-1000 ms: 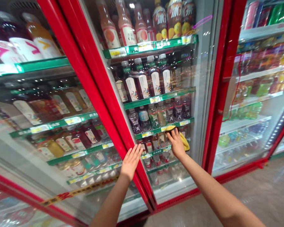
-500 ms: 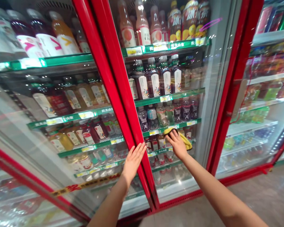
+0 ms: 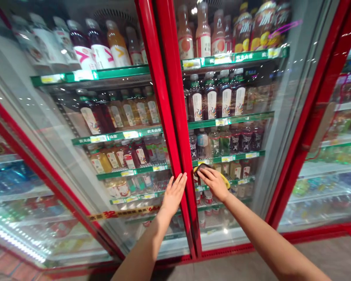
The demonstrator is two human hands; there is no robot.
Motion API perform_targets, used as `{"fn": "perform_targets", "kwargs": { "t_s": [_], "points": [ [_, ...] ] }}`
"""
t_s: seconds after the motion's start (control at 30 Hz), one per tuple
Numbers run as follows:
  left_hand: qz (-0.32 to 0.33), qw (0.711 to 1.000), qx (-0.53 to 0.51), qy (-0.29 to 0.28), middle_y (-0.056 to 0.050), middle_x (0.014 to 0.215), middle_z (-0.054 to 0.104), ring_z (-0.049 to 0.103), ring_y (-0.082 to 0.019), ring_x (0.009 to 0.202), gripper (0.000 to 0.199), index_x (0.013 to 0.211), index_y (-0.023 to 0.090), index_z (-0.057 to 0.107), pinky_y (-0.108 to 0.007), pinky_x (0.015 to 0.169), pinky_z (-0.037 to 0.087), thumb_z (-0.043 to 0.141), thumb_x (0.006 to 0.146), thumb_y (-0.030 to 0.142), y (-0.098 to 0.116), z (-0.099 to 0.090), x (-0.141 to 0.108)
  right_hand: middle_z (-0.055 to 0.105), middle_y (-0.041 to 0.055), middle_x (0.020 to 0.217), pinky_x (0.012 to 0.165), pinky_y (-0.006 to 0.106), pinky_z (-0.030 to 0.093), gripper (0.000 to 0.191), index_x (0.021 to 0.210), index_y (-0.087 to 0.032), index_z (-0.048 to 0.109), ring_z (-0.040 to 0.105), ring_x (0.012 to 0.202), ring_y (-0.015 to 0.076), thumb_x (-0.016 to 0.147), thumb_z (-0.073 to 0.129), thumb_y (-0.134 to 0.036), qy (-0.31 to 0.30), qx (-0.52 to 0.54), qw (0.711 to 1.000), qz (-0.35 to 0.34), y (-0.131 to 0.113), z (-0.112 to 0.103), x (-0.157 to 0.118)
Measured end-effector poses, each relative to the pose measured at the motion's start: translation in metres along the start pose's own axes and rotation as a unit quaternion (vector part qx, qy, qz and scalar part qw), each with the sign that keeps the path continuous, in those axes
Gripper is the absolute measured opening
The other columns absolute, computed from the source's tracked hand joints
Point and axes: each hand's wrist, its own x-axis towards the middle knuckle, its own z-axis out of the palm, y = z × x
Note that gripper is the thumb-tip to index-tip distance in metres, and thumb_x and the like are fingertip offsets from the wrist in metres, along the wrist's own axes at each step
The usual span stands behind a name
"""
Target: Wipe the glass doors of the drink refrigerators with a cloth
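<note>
My left hand (image 3: 174, 192) lies flat, fingers stretched out, against the red door frame (image 3: 185, 150) where two glass doors meet. To its right, my right hand (image 3: 215, 184) presses a yellow cloth (image 3: 226, 181) with a dark edge on the right-hand glass door (image 3: 234, 212). The fingertips rest over the cloth's dark upper-left part, close to the red frame. Behind the glass, shelves carry rows of drink bottles (image 3: 226, 97), and part of the lower rows is hidden by my right hand and cloth.
Left of the frame stands another glass door with bottles (image 3: 128, 158) on its shelves. A printed strip (image 3: 121, 214) crosses that door low down. Further coolers (image 3: 324, 171) stand at the right and far left. Grey floor (image 3: 312, 253) shows at the bottom right.
My right hand has slid the cloth left across the glass, toward the red frame. My left hand stays on the frame. The view has turned left.
</note>
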Motion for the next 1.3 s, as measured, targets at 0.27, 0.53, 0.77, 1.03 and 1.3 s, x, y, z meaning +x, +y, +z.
{"fn": "perform_targets", "kwargs": {
  "t_s": [0.27, 0.53, 0.77, 1.03, 1.3],
  "points": [
    [-0.06, 0.998, 0.005, 0.02, -0.009, 0.167, 0.018, 0.009, -0.024, 0.156, 0.072, 0.158, 0.007, 0.025, -0.049, 0.129, 0.016, 0.042, 0.088, 0.01, -0.019, -0.029, 0.001, 0.047, 0.0031, 0.156, 0.119, 0.045, 0.037, 0.049, 0.151, -0.023, 0.045, 0.036, 0.148, 0.0217, 0.102, 0.046, -0.019, 0.021, -0.034, 0.988, -0.148, -0.008, -0.045, 0.102],
    [-0.117, 0.992, -0.026, 0.042, -0.012, 0.169, 0.005, 0.001, -0.027, 0.157, 0.082, 0.16, 0.005, 0.009, -0.051, 0.128, 0.018, 0.047, 0.088, 0.014, -0.039, -0.068, 0.033, 0.039, 0.0044, 0.16, 0.124, 0.05, 0.026, 0.052, 0.153, -0.024, 0.04, 0.026, 0.152, 0.0246, 0.102, 0.043, -0.018, 0.052, -0.066, 0.993, -0.083, 0.001, -0.083, 0.165],
    [-0.107, 0.992, -0.062, 0.017, -0.014, 0.168, 0.005, 0.002, -0.026, 0.157, 0.082, 0.16, 0.003, 0.007, -0.048, 0.127, 0.021, 0.046, 0.089, 0.014, -0.007, -0.041, 0.013, 0.044, 0.0065, 0.157, 0.123, 0.053, 0.028, 0.05, 0.15, -0.023, 0.046, 0.029, 0.151, 0.0252, 0.101, 0.046, -0.017, -0.008, -0.043, 0.991, -0.129, -0.011, -0.028, 0.085],
    [-0.061, 0.996, -0.061, -0.012, -0.008, 0.168, 0.018, 0.018, -0.022, 0.155, 0.073, 0.159, 0.008, 0.017, -0.045, 0.124, 0.031, 0.041, 0.09, 0.009, 0.05, 0.021, -0.037, 0.052, 0.0084, 0.152, 0.123, 0.055, 0.028, 0.049, 0.145, -0.023, 0.052, 0.037, 0.147, 0.0253, 0.096, 0.055, -0.017, -0.052, -0.001, 0.991, -0.127, -0.042, 0.061, -0.03],
    [-0.013, 0.999, -0.044, -0.017, -0.005, 0.168, 0.017, 0.025, -0.02, 0.153, 0.07, 0.157, 0.013, 0.029, -0.04, 0.123, 0.031, 0.041, 0.088, 0.007, 0.076, 0.052, -0.082, 0.064, -0.0001, 0.14, 0.124, 0.042, 0.031, 0.04, 0.137, -0.03, 0.061, 0.052, 0.136, 0.0156, 0.1, 0.05, -0.018, -0.109, 0.064, 0.976, -0.18, -0.035, 0.101, -0.095]
  ]
}}
